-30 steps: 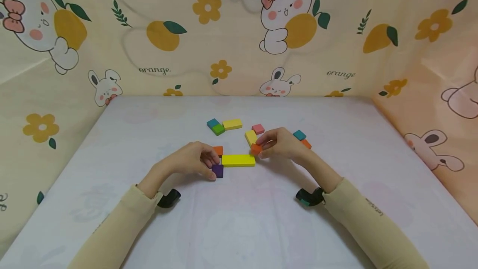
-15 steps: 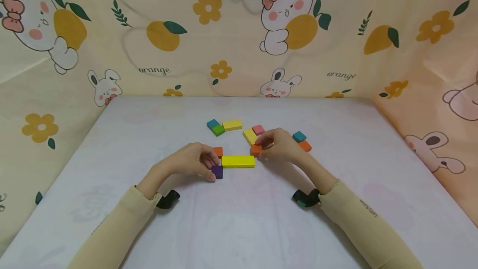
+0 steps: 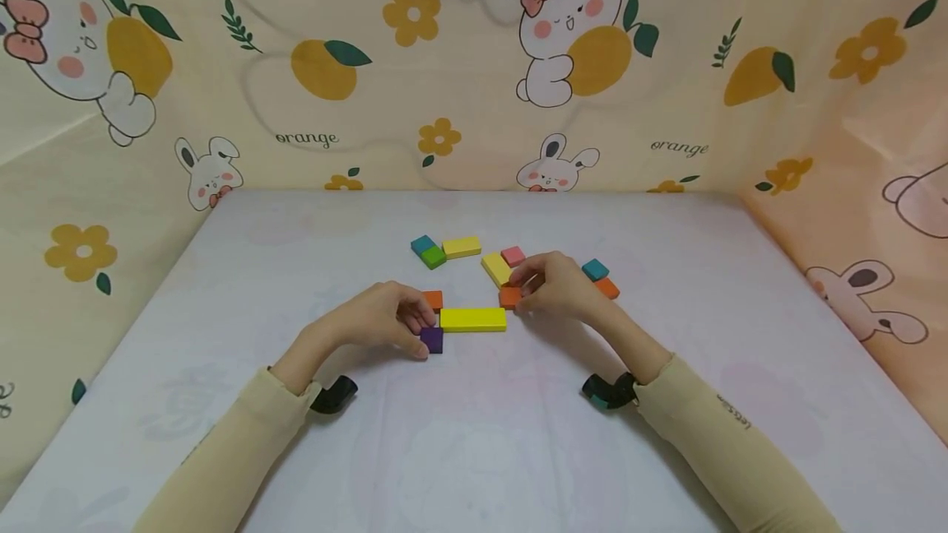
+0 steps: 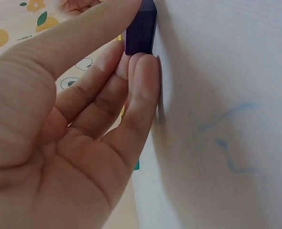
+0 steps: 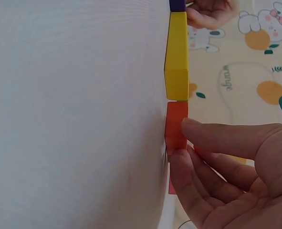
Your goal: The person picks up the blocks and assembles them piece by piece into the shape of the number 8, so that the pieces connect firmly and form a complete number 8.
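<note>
My left hand pinches a small purple block at the lower left end of a long bright yellow block. In the left wrist view the thumb lies along one side of the purple block and fingertips meet its end. An orange block shows behind the left fingers, partly hidden. At the yellow block's far right corner, my right hand holds another orange block between thumb and finger. The right wrist view shows this orange block low on the table, close to the yellow block's end.
A pale yellow block and a pink block lie just beyond the right fingers. Farther back are blue, green and pale yellow blocks. Right of the right hand lie a teal block and an orange block.
The right hand has lowered its orange block and set it flatter beside the long yellow block. The pale yellow block behind it has shifted slightly left. The left hand stays put.
</note>
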Demonstrator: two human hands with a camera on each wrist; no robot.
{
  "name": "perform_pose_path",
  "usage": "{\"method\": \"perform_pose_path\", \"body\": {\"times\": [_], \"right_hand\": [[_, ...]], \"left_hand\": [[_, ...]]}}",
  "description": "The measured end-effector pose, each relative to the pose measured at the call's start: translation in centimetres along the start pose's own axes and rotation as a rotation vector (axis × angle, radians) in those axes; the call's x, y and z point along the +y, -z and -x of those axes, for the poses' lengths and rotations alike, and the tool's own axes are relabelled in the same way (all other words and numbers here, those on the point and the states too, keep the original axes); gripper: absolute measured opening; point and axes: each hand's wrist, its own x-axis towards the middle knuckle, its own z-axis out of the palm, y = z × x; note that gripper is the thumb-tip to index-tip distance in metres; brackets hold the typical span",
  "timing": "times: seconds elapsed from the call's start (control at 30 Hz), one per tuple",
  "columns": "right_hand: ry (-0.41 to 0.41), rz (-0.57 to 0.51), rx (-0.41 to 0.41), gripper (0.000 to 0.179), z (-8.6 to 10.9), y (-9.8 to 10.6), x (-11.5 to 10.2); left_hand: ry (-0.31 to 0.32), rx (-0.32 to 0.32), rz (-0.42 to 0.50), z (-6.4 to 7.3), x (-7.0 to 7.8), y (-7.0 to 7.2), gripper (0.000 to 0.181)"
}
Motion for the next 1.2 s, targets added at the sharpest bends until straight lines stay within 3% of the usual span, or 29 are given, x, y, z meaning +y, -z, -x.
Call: {"method": "perform_pose_path", "body": {"times": [0.47,1.2], "right_hand": [[-0.032,0.007,-0.019,0.033,0.01,-0.12,-0.2],[-0.004,-0.014,-0.034,0.038,-0.1,0.02,-0.2]], "left_hand": [[-0.01,-0.003,0.01,0.03,-0.01,-0.09,0.039],[-0.031,-0.004,0.001,0.01,-0.23,0.16,0.037]]}}
